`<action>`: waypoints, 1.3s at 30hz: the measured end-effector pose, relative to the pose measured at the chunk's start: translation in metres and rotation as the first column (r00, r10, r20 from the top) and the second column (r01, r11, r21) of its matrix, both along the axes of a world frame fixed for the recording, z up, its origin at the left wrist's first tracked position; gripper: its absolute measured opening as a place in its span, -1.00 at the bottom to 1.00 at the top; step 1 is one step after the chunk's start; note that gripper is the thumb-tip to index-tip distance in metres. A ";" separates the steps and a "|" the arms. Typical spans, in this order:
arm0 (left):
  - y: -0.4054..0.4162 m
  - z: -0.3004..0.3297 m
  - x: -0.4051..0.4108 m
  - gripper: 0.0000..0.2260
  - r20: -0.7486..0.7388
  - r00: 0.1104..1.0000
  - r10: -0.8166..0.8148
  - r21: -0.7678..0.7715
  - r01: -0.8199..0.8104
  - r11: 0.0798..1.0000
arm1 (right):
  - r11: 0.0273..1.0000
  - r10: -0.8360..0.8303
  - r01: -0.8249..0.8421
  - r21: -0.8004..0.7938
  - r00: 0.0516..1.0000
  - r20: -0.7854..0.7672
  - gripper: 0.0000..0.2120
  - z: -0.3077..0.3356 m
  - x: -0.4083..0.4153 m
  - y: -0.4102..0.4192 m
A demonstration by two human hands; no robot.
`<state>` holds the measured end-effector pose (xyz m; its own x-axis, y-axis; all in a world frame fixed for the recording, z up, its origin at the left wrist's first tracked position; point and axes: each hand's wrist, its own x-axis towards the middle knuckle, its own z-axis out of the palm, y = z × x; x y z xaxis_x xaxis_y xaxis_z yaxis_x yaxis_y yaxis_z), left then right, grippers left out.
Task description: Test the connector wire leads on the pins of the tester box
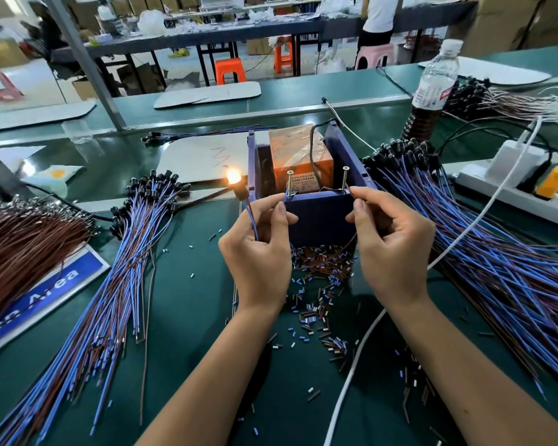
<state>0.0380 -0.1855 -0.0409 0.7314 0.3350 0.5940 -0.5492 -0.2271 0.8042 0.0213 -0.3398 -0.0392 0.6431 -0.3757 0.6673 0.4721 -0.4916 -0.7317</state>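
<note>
Tester box: the blue open-topped tester box [316, 217] stands on the green desk [190, 300] at the centre, an orange unit [295, 152] inside it, and two upright screw pins on its near wall, a left pin [290, 185] and a right pin [345, 180].
Left hand: the left hand [258, 249] has its fingers [279, 209] pinched narrowly on a blue wire lead [253, 223] and holds the lead's end at the left pin.
Right hand: the right hand [390, 239] has its fingers [363, 201] pinched on the other lead, too thin to trace, at the right pin.
Lamp: a small bulb [233, 177] on this same connector glows just left of the box, above the left hand.
Progress: the glow suggests this piece is passing its test right now, so the contact step looks done for it.
Done pile: a fanned bundle of blue and brown leads [126, 268] lies on the left; whether it is the tested lot I cannot tell.
Left to do: a larger bundle [480, 236] lies on the right, likely awaiting its turn, so much work seems to remain.
Debris: cut sleeve scraps [316, 291] litter the desk near the box.
Far right: a bottle [432, 91] and a power strip [512, 188].
</note>
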 end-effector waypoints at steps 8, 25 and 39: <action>0.001 -0.001 0.001 -0.89 -0.001 1.000 -0.019 -0.007 0.019 1.000 | 1.000 0.015 -0.015 0.008 1.000 0.003 -0.81 -0.002 0.002 -0.001; -0.004 0.002 -0.009 -0.90 0.022 1.000 -0.007 0.044 0.006 0.999 | 0.999 0.014 -0.013 0.038 1.000 -0.025 -0.85 -0.003 0.002 -0.003; -0.072 0.064 -0.022 -0.91 0.052 0.950 -0.306 -0.162 0.311 0.937 | 0.973 -0.022 0.078 -0.218 0.968 0.251 -0.69 0.027 -0.020 -0.014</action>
<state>0.0162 -0.2572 0.0235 0.8001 0.1907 0.5687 -0.5914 0.0925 0.8011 0.0015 -0.3538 -0.0122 0.4331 -0.2254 0.8727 0.5936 -0.6573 -0.4643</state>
